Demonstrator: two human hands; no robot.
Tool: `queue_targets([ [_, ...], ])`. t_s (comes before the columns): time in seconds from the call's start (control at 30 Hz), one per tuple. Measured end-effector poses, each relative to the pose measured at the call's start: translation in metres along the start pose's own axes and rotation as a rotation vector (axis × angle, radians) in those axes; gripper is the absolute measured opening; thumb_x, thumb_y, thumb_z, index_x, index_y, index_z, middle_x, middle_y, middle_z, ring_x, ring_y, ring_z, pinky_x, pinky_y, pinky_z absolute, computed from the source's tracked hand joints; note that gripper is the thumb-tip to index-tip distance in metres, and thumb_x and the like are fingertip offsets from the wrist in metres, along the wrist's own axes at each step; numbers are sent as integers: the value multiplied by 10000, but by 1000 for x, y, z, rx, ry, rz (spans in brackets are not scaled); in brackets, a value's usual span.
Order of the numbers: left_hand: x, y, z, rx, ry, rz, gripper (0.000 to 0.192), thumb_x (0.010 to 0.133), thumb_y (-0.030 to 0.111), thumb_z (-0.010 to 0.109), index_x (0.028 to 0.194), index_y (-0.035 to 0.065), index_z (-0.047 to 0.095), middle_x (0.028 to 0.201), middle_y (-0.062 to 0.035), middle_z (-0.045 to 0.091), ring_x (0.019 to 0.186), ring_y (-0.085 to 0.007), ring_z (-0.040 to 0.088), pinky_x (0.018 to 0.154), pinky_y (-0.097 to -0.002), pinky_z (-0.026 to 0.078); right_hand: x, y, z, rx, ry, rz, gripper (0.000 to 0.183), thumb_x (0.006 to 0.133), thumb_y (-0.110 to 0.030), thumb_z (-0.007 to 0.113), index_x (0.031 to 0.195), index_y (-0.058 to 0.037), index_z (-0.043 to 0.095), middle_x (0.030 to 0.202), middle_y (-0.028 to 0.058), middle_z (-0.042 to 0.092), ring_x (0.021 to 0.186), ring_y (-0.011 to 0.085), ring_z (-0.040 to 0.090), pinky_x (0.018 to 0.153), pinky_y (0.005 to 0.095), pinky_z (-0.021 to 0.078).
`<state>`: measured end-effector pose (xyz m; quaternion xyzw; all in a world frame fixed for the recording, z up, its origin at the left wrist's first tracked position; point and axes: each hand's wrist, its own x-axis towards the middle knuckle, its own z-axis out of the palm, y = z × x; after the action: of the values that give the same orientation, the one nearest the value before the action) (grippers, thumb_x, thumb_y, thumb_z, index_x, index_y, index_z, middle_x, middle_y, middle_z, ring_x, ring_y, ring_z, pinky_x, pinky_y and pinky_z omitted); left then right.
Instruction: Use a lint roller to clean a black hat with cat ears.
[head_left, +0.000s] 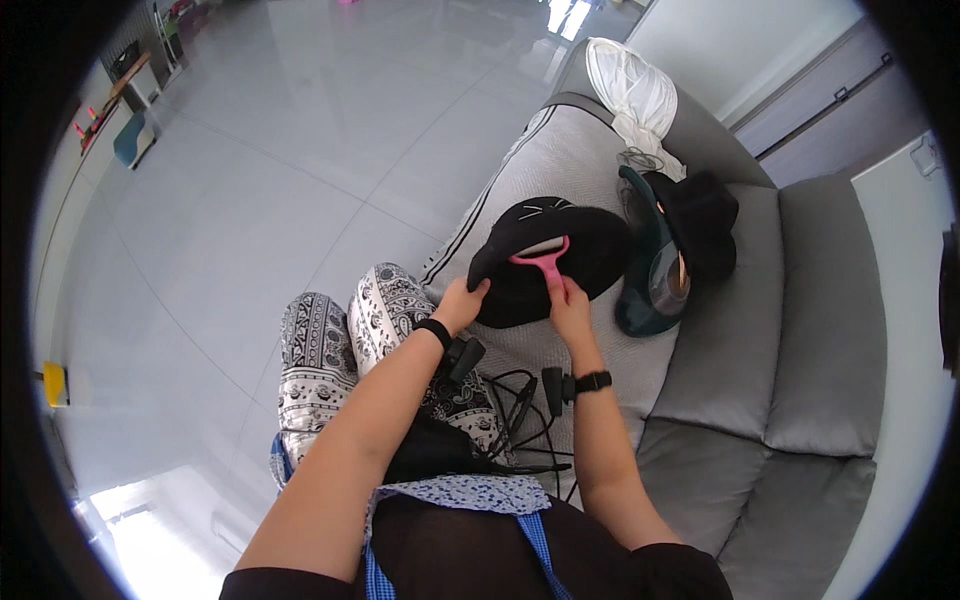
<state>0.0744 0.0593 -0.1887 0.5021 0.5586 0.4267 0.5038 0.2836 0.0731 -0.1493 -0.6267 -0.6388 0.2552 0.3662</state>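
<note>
A black wide-brimmed hat (517, 300) lies on the light couch cover, its opening tilted towards me. At its near left side, my left hand (463, 301) pinches the edge of the brim. My right hand (571, 306) is closed round the handle of a pink lint roller or similar tool (550, 264). The tool's pale head rests at or inside the hat; its exact contact cannot be told. Right of this hat lie a dark green hat with a clear window (651, 292) and another black hat (705, 225).
A tied white cloth bundle (634, 90) lies at the grey leather sofa's (817, 330) far arm. Black cables (525, 420) lie beside my lap. Glossy floor tiles (300, 165) extend to the left, with a blue and white stool or box (133, 140) near the wall.
</note>
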Motion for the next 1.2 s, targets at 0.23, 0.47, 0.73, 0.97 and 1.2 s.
queue_targets([
  [0.23,-5,-1,-1,-179,16,-42,306,938,214,565,1071,-57,613,924,-125,680,858,-194,603,774,-347,463,-75,1,-50,24,-134,137,332,934,-281,534,989,33,626,675,156,546,629,147,481,586,313,421],
  [0.47,-8,27,-7,-98,-52,-116,303,927,230,588,1093,-22,615,925,-72,659,852,-160,584,710,-323,482,-93,-47,-136,-24,-224,216,309,899,-272,620,925,33,664,619,-20,482,584,58,426,517,245,345],
  [0.73,-2,-3,-14,-517,-291,-471,398,905,205,597,1240,1,529,1102,-155,619,932,-288,639,728,-443,573,-61,-69,-95,-165,-403,-69,300,827,-281,674,986,-27,670,769,196,634,700,334,628,619,377,471],
  [0.97,-6,9,-11,-258,-256,-314,397,957,280,554,1262,35,487,1120,-123,614,903,-263,644,583,-397,586,-31,-32,-125,-330,-426,-5,341,798,-362,685,959,-61,698,765,195,647,717,337,647,644,375,498],
  [1.2,-14,23,-4,-421,-167,-251,320,953,211,548,1094,-76,574,942,-172,652,647,-270,661,443,-337,549,-42,-34,-158,-437,-388,62,370,789,-367,696,928,-25,688,764,175,658,704,309,649,647,366,493],
])
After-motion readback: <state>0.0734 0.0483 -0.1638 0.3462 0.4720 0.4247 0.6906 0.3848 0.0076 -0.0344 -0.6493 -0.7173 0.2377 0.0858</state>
